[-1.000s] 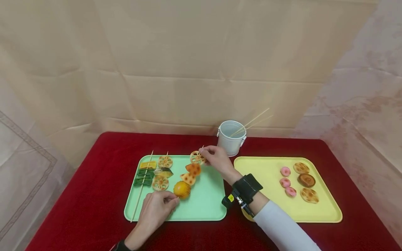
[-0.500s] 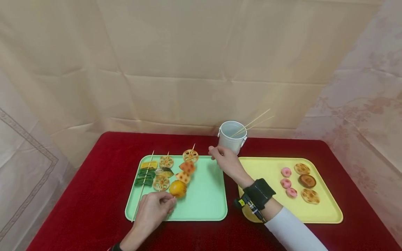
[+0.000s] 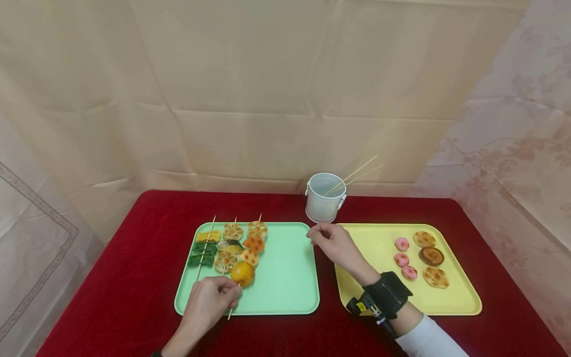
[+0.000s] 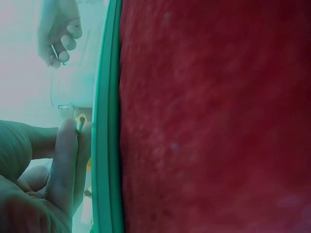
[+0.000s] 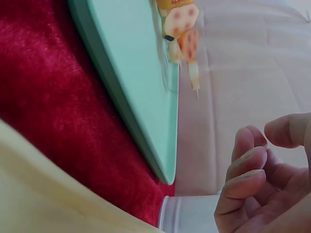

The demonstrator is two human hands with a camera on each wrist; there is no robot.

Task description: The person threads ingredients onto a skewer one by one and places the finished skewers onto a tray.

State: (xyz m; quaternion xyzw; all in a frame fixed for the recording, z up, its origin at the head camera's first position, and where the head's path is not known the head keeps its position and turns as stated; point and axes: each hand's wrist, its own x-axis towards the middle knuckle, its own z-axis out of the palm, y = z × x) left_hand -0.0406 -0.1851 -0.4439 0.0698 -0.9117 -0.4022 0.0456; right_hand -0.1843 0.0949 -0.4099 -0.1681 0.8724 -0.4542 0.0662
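Observation:
In the head view my left hand pinches the lower end of a food skewer over the green tray. Threaded on it are a lotus root slice, two spotted orange pieces and a round yellow piece. The stick's end shows between thumb and finger in the left wrist view. Two other skewers lie to its left, one with lotus slices, one with green folded pieces. My right hand, fingers loosely curled and holding nothing, hovers between the trays; the right wrist view shows its bare fingertips.
A white bucket with two bare sticks stands behind the trays. On the yellow tray at the right lie small pink pieces, a brown mushroom cap and browned flat slices. The table has a red cloth.
My right hand has let go of the skewer's top end and moved right, toward the yellow tray. My left hand has shifted the skewer left, close beside the lotus skewer.

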